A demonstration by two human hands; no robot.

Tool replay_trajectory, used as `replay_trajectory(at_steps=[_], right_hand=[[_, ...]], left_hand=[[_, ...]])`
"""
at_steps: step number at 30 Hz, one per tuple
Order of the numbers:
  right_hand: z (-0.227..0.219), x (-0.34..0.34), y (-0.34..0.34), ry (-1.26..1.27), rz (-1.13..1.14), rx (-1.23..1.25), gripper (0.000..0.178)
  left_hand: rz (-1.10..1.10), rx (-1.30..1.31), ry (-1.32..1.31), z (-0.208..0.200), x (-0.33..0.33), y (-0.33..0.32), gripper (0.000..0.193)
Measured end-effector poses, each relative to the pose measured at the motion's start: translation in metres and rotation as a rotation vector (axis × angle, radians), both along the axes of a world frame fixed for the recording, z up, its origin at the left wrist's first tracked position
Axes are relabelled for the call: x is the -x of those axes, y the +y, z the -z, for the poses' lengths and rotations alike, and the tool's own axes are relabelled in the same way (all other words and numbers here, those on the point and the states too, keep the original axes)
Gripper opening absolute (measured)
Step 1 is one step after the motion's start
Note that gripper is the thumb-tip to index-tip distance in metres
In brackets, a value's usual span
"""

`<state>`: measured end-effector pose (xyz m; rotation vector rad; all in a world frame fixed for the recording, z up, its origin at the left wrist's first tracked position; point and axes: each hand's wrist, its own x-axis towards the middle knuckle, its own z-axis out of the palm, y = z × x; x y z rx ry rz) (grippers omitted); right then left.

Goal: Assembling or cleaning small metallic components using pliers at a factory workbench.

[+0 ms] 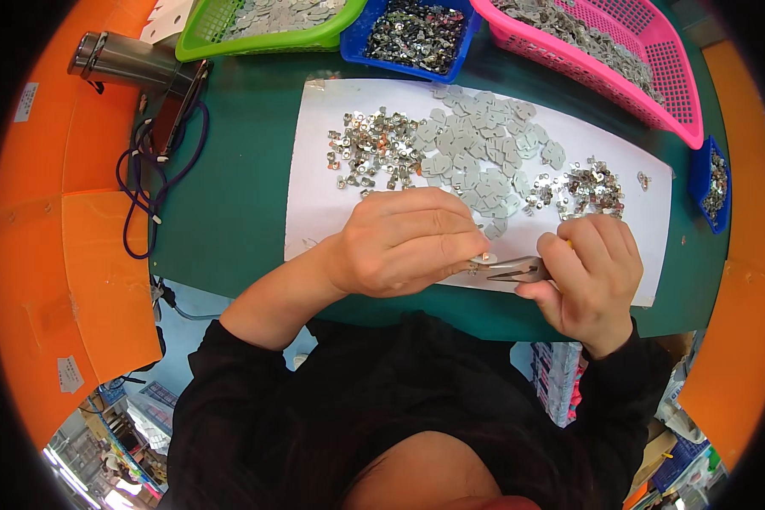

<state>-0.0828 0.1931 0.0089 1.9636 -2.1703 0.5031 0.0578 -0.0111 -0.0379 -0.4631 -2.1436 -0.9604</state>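
My left hand (416,242) is closed in a pinch on a small pale flat piece (483,257) with a bit of metal on it; the fingers cover most of it. Wrapped round the handles of needle-nose pliers (527,270) is my right hand (595,276). The pliers' jaws point left, slightly parted, close beside the piece; whether they touch it I cannot tell. Beyond my hands, a white sheet (310,212) bears loose heaps: small shiny metal clips (382,140) on the left, pale grey flat plates (476,140) in the middle, and other small metal parts (593,189) on the right.
Along the far edge of the green table (229,170) stand a green basket (263,44), a blue tray (404,70) and a pink basket (603,81), all holding parts. A small blue tray (703,183) is far right. At left lie a steel flask (127,61) and a dark cord (204,127).
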Motion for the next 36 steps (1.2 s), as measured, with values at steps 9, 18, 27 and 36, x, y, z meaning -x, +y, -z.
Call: replay_trajectory(at_steps=[9, 18, 27, 36], right_hand=[[-0.0028, -0.0029, 0.0014, 0.183, 0.038, 0.043, 0.053], [-0.0031, -0.0015, 0.0019, 0.220, 0.069, 0.009, 0.052], [-0.0020, -0.0018, 0.0007, 0.225, 0.042, 0.000, 0.052], [-0.0039, -0.0003, -0.0024, 0.193, 0.033, -0.017, 0.052]], left_hand=[[-0.017, 0.027, 0.012, 0.0018, -0.0015, -0.0006, 0.028], [-0.026, 0.038, -0.002, 0.0032, -0.0029, 0.0011, 0.028], [-0.015, 0.009, -0.006, 0.0035, -0.0017, 0.0045, 0.027], [-0.013, 0.000, 0.014, 0.0060, -0.0026, 0.0041, 0.027]])
